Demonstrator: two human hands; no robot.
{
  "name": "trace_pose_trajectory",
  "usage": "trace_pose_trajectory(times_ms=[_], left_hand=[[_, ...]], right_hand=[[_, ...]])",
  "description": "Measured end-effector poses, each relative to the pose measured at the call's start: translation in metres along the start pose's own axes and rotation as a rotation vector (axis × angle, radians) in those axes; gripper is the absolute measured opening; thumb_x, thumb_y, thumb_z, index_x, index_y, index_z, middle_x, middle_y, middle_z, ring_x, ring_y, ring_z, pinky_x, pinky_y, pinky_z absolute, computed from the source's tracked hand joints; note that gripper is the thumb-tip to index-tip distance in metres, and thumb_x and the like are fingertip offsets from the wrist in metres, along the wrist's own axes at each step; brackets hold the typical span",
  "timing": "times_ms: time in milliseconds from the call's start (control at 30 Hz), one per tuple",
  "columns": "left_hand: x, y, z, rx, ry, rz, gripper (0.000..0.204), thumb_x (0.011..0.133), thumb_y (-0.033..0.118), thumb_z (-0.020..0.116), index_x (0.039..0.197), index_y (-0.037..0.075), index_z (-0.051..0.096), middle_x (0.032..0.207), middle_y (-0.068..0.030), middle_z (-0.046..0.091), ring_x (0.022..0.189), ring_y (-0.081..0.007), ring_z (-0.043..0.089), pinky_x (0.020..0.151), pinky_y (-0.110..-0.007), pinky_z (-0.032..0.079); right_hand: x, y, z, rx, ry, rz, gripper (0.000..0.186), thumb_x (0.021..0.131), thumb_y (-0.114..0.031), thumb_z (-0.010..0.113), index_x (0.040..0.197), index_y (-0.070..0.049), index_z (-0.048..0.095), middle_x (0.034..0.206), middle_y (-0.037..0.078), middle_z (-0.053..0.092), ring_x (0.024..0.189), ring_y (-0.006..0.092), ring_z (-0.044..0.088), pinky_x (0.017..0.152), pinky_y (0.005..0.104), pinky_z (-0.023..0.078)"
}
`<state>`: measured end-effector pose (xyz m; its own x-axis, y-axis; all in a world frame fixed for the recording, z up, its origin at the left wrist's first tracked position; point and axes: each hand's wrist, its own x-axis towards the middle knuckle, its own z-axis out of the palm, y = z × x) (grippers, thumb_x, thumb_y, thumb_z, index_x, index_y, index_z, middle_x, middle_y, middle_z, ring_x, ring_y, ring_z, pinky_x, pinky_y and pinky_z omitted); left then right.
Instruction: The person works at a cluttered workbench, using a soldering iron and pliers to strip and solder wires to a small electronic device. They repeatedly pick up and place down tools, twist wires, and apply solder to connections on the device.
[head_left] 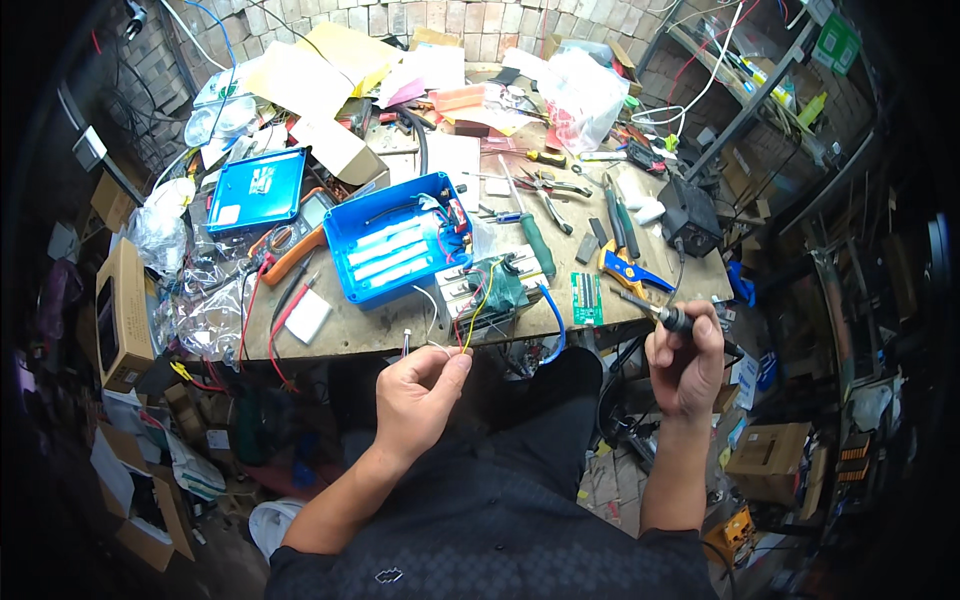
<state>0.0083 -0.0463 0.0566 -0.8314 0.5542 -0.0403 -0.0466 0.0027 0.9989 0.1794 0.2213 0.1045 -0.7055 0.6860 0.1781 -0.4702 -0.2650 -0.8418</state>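
Near the table's front edge, my left hand (415, 395) pinches thin wires between thumb and fingertips. Among them is a yellow wire (484, 305), which runs up to a battery pack (458, 288) with a green-wrapped part on top. My right hand (688, 365), raised to the right, is closed around the dark handle of a soldering iron (676, 320). Its tip points left, toward a green circuit board (587, 300) lying on the table. A thick blue cable (558, 320) loops down from the pack's right side. Behind the pack sits an open blue box (395, 291) containing white-wrapped cells.
Orange-and-blue wire strippers (632, 270), pliers (552, 205) and a black box-shaped unit (690, 215) lie at the right. At the left are a multimeter (298, 232), its red probe lead (272, 345) and a blue lid (240, 205). Papers and plastic bags (580, 95) crowd the back.
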Motion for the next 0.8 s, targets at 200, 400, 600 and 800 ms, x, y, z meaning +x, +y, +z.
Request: trace_pose_trajectory(times_ms=[200,400,600,800], left_hand=[[0.011,0.005,-0.007,0.007,0.051,0.112,0.016,0.099,0.01,0.074,0.099,-0.005,0.076,0.075,0.0024,0.067,0.064,-0.0013,0.052,0.058,-0.021,0.04],[0.034,0.015,-0.015,0.07,0.09,0.267,0.011,0.096,0.006,0.075,0.096,-0.005,0.074,0.083,-0.0021,0.063,0.067,-0.0039,0.055,0.06,-0.021,0.042],[0.051,0.013,-0.03,0.151,0.129,0.276,0.008,0.099,0.003,0.068,0.097,-0.005,0.069,0.091,-0.0018,0.059,0.079,-0.0063,0.056,0.072,-0.023,0.045],[0.06,0.012,-0.034,-0.034,0.112,0.263,0.009,0.099,0.005,0.068,0.096,-0.004,0.069,0.093,-0.004,0.06,0.08,-0.0094,0.057,0.077,-0.025,0.047]], right_hand=[[0.022,0.001,0.02,-0.032,-0.029,-0.019,0.032,0.101,-0.02,0.067,0.128,-0.002,0.066,0.081,0.008,0.066,0.067,0.0194,0.063,0.06,0.0328,0.051],[0.049,-0.004,0.037,-0.131,-0.012,0.051,0.034,0.09,-0.007,0.069,0.121,0.007,0.063,0.077,0.011,0.066,0.066,0.0187,0.064,0.064,0.0329,0.054],[0.086,-0.006,0.055,-0.315,-0.013,0.103,0.024,0.091,-0.008,0.062,0.111,0.005,0.064,0.073,0.006,0.06,0.06,0.0134,0.058,0.062,0.0288,0.05],[0.115,0.008,0.069,-0.582,-0.103,0.121,0.018,0.091,-0.009,0.066,0.1,0.005,0.072,0.072,0.0,0.061,0.06,0.0061,0.053,0.057,0.0206,0.041]])
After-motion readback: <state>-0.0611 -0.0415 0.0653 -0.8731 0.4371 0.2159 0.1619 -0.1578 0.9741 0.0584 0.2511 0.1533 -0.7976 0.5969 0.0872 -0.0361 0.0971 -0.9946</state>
